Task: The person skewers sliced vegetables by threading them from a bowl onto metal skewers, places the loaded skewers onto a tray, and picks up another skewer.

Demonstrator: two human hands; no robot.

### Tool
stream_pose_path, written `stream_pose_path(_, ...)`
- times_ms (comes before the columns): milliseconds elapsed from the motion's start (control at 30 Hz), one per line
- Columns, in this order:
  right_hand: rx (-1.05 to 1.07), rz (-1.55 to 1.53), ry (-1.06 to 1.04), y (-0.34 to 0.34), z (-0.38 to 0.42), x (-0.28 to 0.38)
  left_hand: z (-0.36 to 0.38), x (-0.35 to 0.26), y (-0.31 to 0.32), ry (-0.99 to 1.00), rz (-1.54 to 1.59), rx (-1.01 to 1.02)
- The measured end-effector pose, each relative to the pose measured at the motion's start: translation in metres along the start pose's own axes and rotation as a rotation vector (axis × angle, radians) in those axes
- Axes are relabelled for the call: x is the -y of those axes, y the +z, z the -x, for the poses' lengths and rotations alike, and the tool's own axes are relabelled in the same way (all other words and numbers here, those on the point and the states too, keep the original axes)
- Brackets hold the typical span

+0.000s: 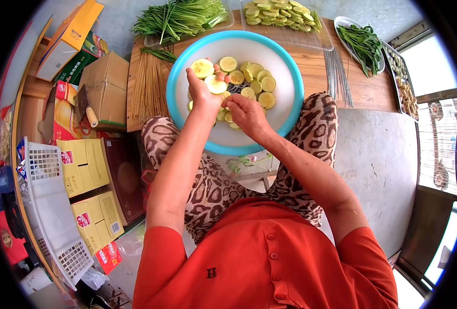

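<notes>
A white basin with a turquoise rim rests across my knees, and round zucchini slices lie scattered inside it. Over its left half, my left hand is closed round zucchini slices, two of them facing up with pale yellow-green flesh. Just right of it, my right hand is closed, thumb and fingers pressed together close to the left palm. What the right fingers pinch is hidden. Thin bamboo skewers lie in a bundle on the wooden table, left of the basin.
Behind the basin stand trays of green chives and stacked zucchini slices. Metal skewers, a plate of leafy greens and a long tray are to the right. Cardboard boxes and a white plastic basket crowd the left.
</notes>
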State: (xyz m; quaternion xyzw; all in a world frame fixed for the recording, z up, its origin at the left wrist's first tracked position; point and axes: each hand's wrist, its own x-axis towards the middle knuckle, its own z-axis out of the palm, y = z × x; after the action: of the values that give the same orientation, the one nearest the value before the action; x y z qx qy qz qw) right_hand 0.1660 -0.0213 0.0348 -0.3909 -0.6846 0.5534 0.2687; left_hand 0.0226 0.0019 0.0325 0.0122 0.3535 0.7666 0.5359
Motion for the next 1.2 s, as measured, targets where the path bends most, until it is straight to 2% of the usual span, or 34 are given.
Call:
stream_pose_path(167, -0.032, 0.036, 0.002, -0.001, -0.003, 0.001, 0.0, 0.006, -0.001, -0.037, -0.023, 0.007)
stream_pose_path(500, 0.076, -0.153, 0.103, -0.003, -0.004, 0.001, -0.001, -0.002, 0.002, 0.092, -0.056, -0.004)
stream_pose_path(567, 0.167, -0.475, 0.186, -0.005, -0.004, -0.002, -0.002, -0.007, 0.003, 0.085, -0.038, -0.045)
stream_pose_path(600, 0.17, -0.471, 0.184, -0.008, -0.004, 0.0, -0.002, -0.009, 0.001, 0.052, -0.001, 0.023)
stream_pose_path(667, 0.276, -0.78, 0.368, -0.019, -0.005, 0.005, -0.002, -0.011, 0.0, 0.065, -0.029, 0.037)
stream_pose_path(700, 0.277, -0.775, 0.367, -0.022, -0.006, 0.003, -0.002, -0.011, -0.001, 0.076, -0.061, 0.05)
stream_pose_path(800, 0.417, -1.033, 0.413, -0.03, -0.01, -0.003, -0.002, -0.011, 0.0, 0.101, -0.03, 0.008)
stream_pose_path(1033, 0.396, -1.014, 0.413, -0.028, -0.009, -0.004, 0.0, -0.013, -0.004, 0.111, -0.158, -0.006)
stream_pose_path(1100, 0.264, -0.766, 0.3, -0.027, -0.009, -0.004, 0.002, -0.013, -0.004, 0.114, -0.232, -0.03)
stream_pose_path(1133, 0.265, -0.765, 0.299, -0.026, -0.009, -0.005, 0.003, -0.012, -0.003, 0.11, -0.23, -0.052)
stream_pose_path(1200, 0.127, -0.448, 0.188, -0.023, -0.007, -0.005, 0.002, -0.011, -0.002, 0.063, -0.243, -0.066)
